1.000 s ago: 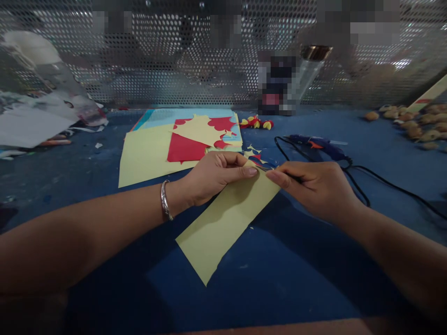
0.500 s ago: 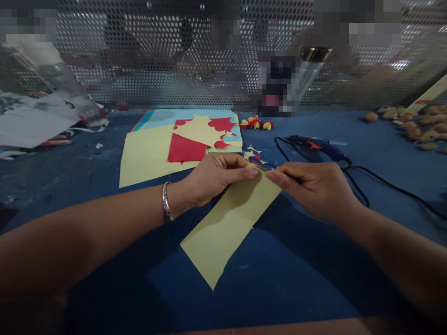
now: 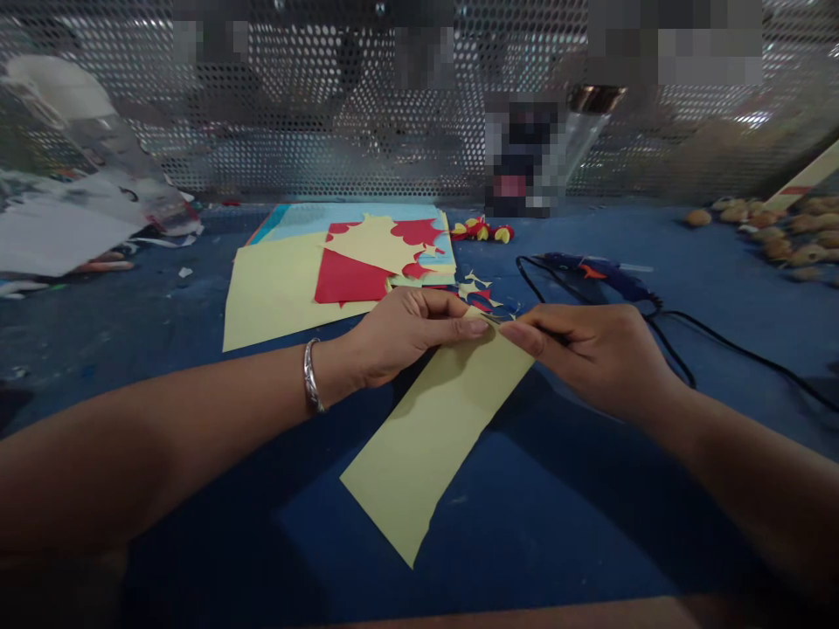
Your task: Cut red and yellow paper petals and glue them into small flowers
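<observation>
Yellow paper strip (image 3: 446, 411) swung round: its free end has shifted to the right and toward the worker since the earlier frame, while both hands have stayed nearly in place.
Beyond the left hand, on its outer side, lies a broad yellow sheet (image 3: 268, 288). The strip slants down from the left fingertips, its lower end below and between the hands; its turning suggests the paper is being steered against the tool. The right hand (image 3: 583, 349) is closed, thumb on curled fingers, apparently around a thin metal tool (image 3: 491, 321), largely hidden from where I stand. The left hand (image 3: 412, 328) pinches the strip's upper end, thumb against bent forefinger, no gap showing. Small paper scraps (image 3: 481, 297) lie just beyond its fingertips.
</observation>
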A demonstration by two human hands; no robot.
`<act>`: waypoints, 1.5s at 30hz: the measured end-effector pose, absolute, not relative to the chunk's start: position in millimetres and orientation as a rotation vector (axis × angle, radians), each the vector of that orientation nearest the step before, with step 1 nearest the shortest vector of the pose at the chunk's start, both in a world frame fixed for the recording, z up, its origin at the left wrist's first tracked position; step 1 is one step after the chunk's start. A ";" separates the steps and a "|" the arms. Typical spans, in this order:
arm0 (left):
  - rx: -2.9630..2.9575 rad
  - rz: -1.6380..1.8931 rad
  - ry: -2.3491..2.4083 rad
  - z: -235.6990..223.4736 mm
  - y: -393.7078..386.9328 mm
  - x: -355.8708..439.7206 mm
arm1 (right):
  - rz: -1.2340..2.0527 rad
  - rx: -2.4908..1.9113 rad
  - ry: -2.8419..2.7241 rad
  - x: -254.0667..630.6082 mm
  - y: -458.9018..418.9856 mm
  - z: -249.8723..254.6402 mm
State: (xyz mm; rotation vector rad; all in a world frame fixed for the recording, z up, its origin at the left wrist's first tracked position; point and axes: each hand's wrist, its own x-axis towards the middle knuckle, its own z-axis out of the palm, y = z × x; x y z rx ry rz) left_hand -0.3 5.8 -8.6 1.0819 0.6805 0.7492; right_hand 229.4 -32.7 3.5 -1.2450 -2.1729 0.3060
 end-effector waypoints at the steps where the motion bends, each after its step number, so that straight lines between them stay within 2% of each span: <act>1: 1.083 0.747 0.679 -8.8 5.8 -0.4 | 0.302 -1.244 -2.172 229.3 -32.7 3.2; 13: 1.100 0.766 0.681 -8.2 5.4 0.3 | 0.244 -1.225 -2.197 228.7 -33.4 3.8; 45: 1.091 0.695 0.659 -9.4 7.6 -0.5 | 0.335 -1.257 -2.187 226.3 -35.0 4.8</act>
